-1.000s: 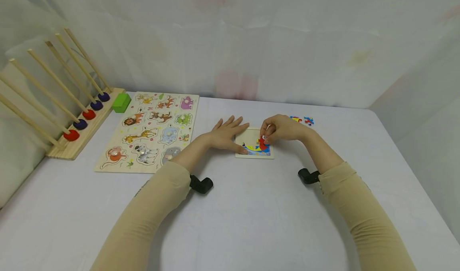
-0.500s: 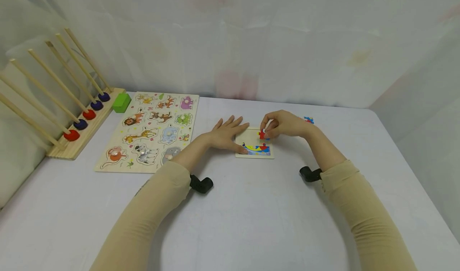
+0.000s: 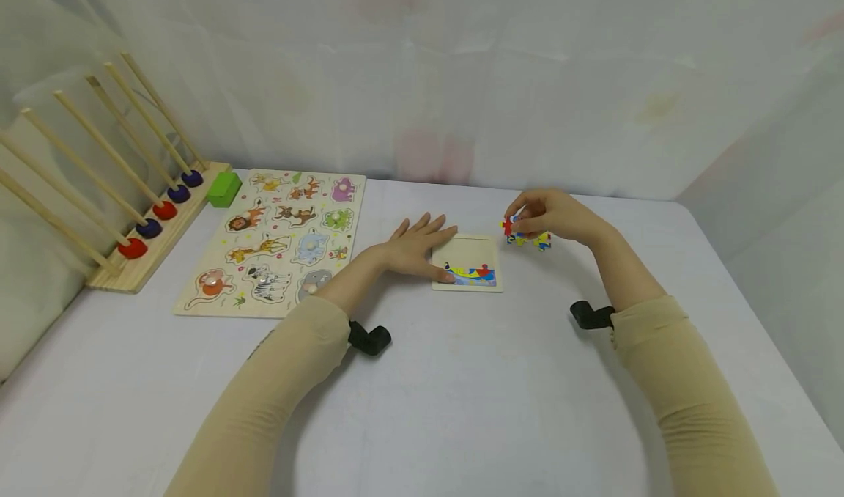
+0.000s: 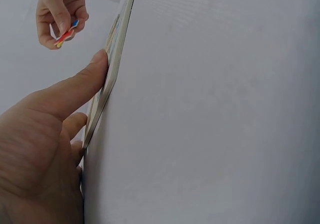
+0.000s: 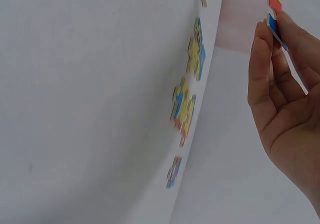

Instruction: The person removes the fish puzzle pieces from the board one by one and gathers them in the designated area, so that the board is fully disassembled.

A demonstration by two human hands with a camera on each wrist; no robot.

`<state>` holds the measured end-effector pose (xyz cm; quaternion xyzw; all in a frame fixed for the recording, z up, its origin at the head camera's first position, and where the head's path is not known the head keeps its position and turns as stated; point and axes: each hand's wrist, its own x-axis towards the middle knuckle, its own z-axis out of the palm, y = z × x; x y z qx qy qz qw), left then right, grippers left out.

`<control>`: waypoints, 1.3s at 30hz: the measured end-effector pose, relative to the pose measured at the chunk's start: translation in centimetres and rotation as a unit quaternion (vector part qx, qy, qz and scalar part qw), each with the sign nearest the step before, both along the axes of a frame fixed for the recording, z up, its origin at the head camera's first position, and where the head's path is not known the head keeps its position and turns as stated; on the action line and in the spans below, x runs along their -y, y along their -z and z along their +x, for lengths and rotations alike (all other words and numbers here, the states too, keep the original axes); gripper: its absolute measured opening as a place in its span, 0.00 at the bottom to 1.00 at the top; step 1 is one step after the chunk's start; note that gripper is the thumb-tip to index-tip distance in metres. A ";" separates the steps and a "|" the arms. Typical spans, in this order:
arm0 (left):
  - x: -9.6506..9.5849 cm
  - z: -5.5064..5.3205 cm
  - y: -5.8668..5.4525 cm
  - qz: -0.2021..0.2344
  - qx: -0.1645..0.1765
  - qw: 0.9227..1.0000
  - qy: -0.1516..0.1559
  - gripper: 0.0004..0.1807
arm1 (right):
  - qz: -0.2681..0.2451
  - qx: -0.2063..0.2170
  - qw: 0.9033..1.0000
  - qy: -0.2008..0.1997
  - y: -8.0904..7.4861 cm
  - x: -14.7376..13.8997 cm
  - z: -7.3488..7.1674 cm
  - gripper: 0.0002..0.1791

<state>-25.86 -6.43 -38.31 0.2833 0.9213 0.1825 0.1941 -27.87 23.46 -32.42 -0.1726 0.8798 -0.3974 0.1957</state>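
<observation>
A small wooden jigsaw tray lies on the white table, with joined blue, yellow and red pieces along its near side. My left hand rests at its left side, fingers spread and thumb across the near left corner. Right of the tray, my right hand pinches a red and blue jigsaw piece between thumb and fingertips. The right wrist view shows this piece raised off the table. Several loose jigsaw pieces lie below that hand, partly hidden in the head view.
At the left lies a wooden animal knob puzzle board. Beyond it stands a wooden counting rack with tall pegs and red and purple beads. A green block sits between them. White cloth hangs behind the table.
My right hand has lifted the jigsaw piece off the tray's right part and carried it right and back, over the loose pieces. The left hand and tray have stayed put.
</observation>
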 end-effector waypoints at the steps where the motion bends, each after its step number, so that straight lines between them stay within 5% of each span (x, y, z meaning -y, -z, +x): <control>1: 0.0 0.0 0.0 0.002 0.001 1.000 0.000 0.55 | -0.002 -0.001 1.000 0.004 0.0 -0.4 0.0 0.15; 23: 0.3 0.1 -0.5 0.000 0.012 1.000 0.014 0.60 | 0.051 0.010 0.994 0.100 1.8 -8.6 -0.3 0.24; 39: 0.3 0.2 -0.5 0.001 0.010 1.000 0.017 0.62 | 0.023 0.046 0.993 0.105 2.6 -10.0 -0.4 0.21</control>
